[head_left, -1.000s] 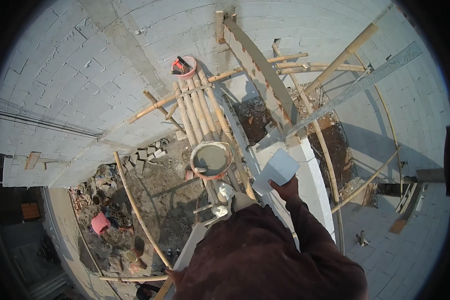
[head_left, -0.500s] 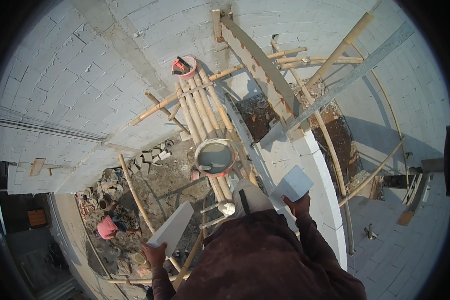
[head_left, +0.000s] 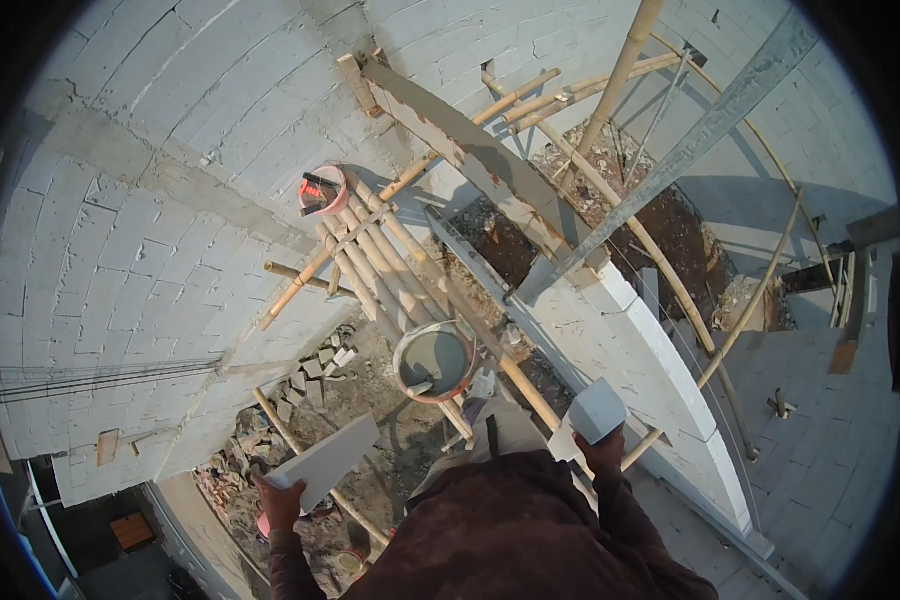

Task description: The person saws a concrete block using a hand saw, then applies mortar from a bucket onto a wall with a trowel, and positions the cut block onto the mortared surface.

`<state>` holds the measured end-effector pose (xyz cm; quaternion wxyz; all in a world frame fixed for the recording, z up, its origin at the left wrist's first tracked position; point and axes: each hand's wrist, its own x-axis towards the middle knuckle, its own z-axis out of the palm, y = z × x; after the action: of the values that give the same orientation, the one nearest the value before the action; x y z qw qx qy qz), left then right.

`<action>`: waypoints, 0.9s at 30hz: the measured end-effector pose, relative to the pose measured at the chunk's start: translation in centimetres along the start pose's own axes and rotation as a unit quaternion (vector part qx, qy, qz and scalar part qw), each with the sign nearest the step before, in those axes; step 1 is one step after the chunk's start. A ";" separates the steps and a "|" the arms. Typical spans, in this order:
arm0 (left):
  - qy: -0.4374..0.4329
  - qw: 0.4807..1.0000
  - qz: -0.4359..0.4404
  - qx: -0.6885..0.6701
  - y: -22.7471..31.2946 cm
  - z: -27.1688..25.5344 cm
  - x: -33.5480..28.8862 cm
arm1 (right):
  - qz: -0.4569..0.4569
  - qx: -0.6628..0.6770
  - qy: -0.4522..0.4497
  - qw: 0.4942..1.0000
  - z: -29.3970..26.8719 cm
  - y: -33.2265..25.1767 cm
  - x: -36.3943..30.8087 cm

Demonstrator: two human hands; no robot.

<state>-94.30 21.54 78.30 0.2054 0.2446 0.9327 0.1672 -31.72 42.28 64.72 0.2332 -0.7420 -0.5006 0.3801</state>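
My left hand is closed on the lower end of a long pale grey lightweight building block, held out to the left in the air. Near the wall top, my right hand grips a shorter block piece from its near side. Some of my fingers are hidden by the blocks. Between the two blocks, a little farther off, stands a round bucket of wet grey mortar with a pale tool partly sunk in it. It rests on bamboo poles.
A pink bucket of hand tools sits at the platform's far end. To my right runs a white block wall. A long metal bar slants above it. Rubble lies on the ground below left, where a bit of pink clothing shows.
My view has turned, so the mortar bucket and wall appear lower. Both hands still hold their blocks; the left one has shifted outward. The person in pink below is now mostly hidden.
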 end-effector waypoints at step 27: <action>-0.088 0.961 0.261 0.032 37.0 3.7 34.8 | -0.023 -0.061 0.228 0.971 5.2 -12.5 -0.5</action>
<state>-105.96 71.09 79.89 0.2276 0.4998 0.8196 0.1633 -43.02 46.55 70.80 0.3041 -0.8101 -0.4737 0.1638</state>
